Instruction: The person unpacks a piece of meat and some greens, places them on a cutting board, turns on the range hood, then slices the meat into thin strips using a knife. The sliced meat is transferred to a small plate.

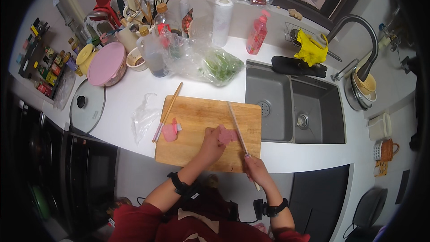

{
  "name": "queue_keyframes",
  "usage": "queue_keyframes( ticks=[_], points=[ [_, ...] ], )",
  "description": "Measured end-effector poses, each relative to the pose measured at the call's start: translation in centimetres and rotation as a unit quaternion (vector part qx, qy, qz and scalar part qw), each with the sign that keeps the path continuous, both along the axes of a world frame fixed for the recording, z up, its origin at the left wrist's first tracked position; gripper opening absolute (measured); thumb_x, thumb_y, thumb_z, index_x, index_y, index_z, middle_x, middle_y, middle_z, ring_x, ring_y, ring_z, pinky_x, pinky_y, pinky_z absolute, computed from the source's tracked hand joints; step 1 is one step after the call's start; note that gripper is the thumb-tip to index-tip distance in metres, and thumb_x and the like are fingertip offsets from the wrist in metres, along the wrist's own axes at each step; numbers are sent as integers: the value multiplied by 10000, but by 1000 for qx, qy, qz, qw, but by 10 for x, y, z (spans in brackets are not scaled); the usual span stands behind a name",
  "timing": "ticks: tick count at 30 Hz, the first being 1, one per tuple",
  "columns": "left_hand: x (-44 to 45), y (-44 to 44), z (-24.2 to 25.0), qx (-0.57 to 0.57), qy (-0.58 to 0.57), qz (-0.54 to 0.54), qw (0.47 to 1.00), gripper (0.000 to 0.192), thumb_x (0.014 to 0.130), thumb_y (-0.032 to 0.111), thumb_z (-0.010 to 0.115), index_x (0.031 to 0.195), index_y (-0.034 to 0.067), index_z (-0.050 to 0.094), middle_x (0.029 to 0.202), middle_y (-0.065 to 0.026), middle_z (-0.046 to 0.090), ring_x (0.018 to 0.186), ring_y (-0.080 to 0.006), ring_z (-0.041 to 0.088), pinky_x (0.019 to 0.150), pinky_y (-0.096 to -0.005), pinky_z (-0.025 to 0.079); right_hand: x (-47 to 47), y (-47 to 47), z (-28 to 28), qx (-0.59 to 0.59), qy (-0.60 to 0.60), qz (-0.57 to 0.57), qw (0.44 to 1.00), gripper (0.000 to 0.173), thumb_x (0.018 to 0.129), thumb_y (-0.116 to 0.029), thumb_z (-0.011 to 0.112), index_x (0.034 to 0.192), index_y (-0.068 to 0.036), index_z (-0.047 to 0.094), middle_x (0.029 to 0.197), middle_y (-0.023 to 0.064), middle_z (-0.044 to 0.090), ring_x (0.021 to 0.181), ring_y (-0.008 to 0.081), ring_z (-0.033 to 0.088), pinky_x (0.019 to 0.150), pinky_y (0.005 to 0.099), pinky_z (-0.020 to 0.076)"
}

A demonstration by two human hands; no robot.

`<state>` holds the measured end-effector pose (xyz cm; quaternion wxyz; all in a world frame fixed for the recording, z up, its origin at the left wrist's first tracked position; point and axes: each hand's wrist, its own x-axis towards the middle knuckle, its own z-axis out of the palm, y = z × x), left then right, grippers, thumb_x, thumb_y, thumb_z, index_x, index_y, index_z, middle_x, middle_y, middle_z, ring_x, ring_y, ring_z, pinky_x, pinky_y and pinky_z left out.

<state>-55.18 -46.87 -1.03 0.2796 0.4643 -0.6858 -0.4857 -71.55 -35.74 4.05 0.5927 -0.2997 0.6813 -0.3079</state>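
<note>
My left hand (213, 145) grips the left side of a thin pink slice of meat or ham (227, 135) over the wooden cutting board (195, 111). Around the handle of a long knife (238, 126) my right hand (256, 169) is closed. The knife's edge faces down along the slice's right side; whether it touches the board I cannot tell. Another pink piece (170, 132) lies at the board's left, with a small pale scrap beside it. A pair of wooden chopsticks (170, 107) rests slanted across the board's left edge.
A double sink (268, 90) adjoins the board's right side. Behind the board lies a clear bag of green leaves (223, 65). To the left are a crumpled plastic bag (146, 117), a glass lid (88, 107) and a pink-lidded bowl (106, 64). A pink pump bottle (257, 35) stands behind.
</note>
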Motion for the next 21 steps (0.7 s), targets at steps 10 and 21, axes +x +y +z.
queue_keyframes(
  ticks=[10, 21],
  points=[
    [8, 0, 14, -177, -106, 27, 978, 354, 681, 40, 673, 1011, -30, 565, 904, -162, 507, 916, -314, 499, 738, -343, 454, 4, 1, -1, -33, 1, -17, 999, 431, 927, -425, 423, 662, -86, 441, 504, 0, 430, 391, 81, 407, 366, 223, 336],
    [43, 8, 8, -15, -15, 217, 976, 191, 793, 148, 644, 818, -12, 542, 602, -84, 555, 549, -160, 547, 502, -279, 425, 16, -5, 4, -71, -47, -1, 996, 423, 930, -438, 408, 675, -102, 432, 492, -2, 411, 380, 75, 372, 352, 217, 303]
  ],
)
